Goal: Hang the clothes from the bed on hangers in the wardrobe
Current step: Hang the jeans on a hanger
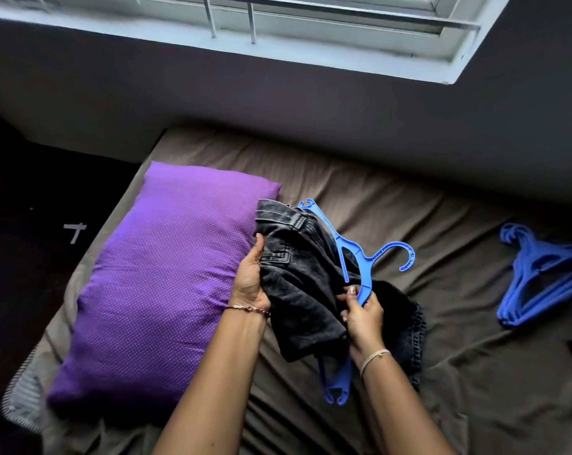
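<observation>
A bed spread with a creased brown-grey sheet (409,198) fills the near and middle ground, running up to a dark wall on the far side. Near the middle of the bed lie the dark grey denim jeans (297,274), bunched and folded, with the waistband at the far end touching the right edge of a purple pillow with fine white dots (166,274). The pillow lies on the left part of the bed.

A blue plastic hanger (351,246) lies with the jeans, its hook pointing right over the sheet. One arm's tip shows past the waistband on the far side and the other pokes out from under the denim on the near side, while the middle of it is covered by fabric.

The left hand (250,277) grips the left edge of the jeans – thumb on top, fingers tucked underneath. A thin chain bracelet (248,308) circles that wrist. The right hand (363,318) has its fingers curled round the near arm of the hanger, right against the denim; whether it pinches cloth as well I cannot tell. A pale cord bracelet (374,356) sits on that wrist.

Well apart, on the right of the bed, lies a stack of matching blue plastic hangers (529,257), hooks toward the far side. Above the wall, a white-framed barred window (310,27) runs along the far edge.
</observation>
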Demonstrator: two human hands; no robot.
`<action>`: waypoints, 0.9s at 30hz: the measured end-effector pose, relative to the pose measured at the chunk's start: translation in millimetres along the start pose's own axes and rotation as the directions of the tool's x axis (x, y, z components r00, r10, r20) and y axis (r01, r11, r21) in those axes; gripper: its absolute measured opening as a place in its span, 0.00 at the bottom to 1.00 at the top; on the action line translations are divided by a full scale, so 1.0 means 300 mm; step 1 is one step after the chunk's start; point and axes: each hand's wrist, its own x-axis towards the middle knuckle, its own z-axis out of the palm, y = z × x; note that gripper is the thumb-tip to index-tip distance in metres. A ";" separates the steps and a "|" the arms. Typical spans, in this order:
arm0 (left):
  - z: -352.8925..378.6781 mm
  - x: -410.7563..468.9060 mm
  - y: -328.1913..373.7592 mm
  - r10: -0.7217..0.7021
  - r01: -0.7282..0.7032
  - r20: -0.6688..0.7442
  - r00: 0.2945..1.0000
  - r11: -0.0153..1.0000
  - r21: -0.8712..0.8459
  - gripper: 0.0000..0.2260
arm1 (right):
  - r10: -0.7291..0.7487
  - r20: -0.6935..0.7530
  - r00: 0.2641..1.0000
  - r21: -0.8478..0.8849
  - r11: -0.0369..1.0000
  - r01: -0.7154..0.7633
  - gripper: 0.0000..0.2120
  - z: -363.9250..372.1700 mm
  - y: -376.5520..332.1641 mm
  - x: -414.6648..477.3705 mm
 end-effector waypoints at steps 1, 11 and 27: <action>-0.014 -0.008 0.010 0.009 -0.009 0.019 1.000 1.000 -0.015 0.26 | -0.022 0.001 1.000 0.017 1.000 0.022 0.08 -0.011 -0.016 0.000; 0.074 -0.115 0.047 0.048 -0.047 0.101 0.994 0.999 -0.006 0.27 | -0.097 -0.045 0.994 -0.140 0.986 0.090 0.07 0.002 -0.044 0.005; -0.237 -0.229 0.152 0.171 -0.140 -0.209 0.963 0.978 0.155 0.26 | -0.269 0.292 0.918 0.060 0.963 0.263 0.06 0.036 -0.198 -0.135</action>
